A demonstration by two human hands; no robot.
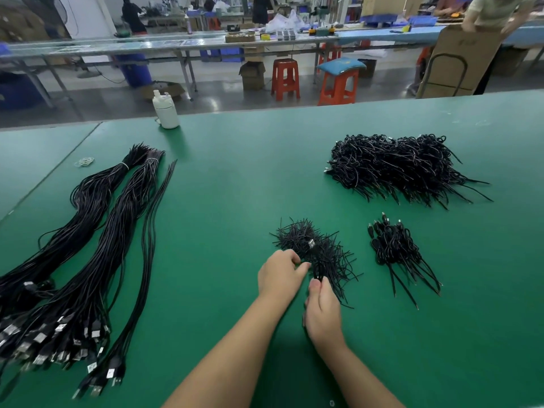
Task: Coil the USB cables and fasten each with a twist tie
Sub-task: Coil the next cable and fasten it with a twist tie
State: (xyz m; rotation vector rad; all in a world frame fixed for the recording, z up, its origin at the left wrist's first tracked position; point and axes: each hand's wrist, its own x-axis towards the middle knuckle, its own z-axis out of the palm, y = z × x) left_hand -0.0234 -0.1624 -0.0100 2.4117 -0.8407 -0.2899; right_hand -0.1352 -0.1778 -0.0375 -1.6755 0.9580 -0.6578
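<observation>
Long uncoiled black USB cables [97, 245] lie in bundles on the left of the green table [235, 178], plugs toward me. A loose heap of black twist ties [297, 235] sits in the middle. My right hand [322, 313] grips a coiled black cable [319, 260] at its near end; the coil lies over the ties, its silver USB plug pointing away. My left hand [281, 275] pinches at the ties beside the coil. A small group of tied coils [394, 248] lies to the right, and a big pile of tied coils [397, 166] lies behind it.
A white bottle [164, 110] stands at the table's far edge, left of centre. A few rubber bands [84, 162] lie at the far left. Beyond the table are orange stools [285, 79], cardboard boxes and other workbenches with people.
</observation>
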